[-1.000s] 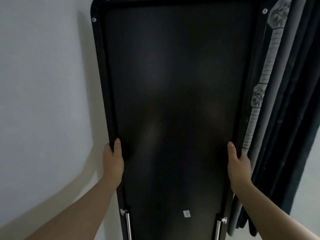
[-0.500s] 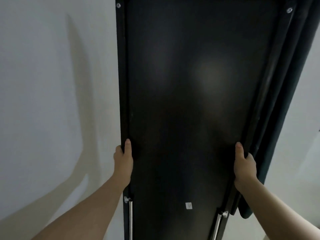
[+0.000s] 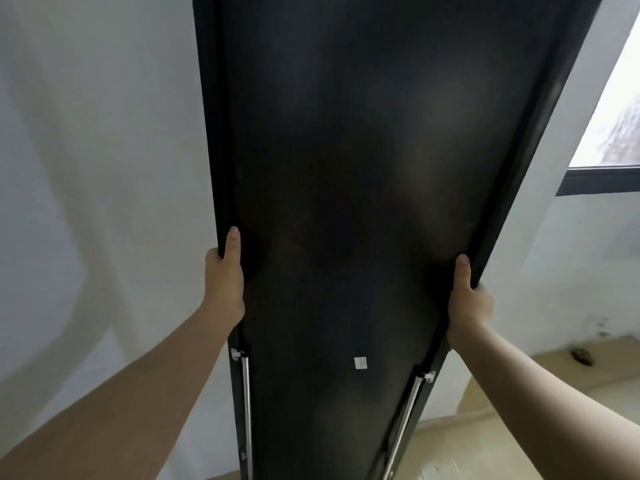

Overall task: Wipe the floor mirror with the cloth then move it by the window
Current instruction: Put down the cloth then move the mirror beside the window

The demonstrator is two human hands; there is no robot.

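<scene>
The mirror [image 3: 346,168] is held upright with its dark back panel toward the camera. The left hand [image 3: 223,289] grips the left frame edge and the right hand [image 3: 467,303] grips the right frame edge, with both thumbs laid along the panel.

Compared with one second ago, the curtain beside the right edge is out of view. The window [image 3: 613,126] now shows at upper right, just past the frame.

Judgement: the move step is well advanced, and setting down remains.

A small white sticker [image 3: 360,363] sits low on the panel. Its writing is too small to read, and no brand is visible.
</scene>
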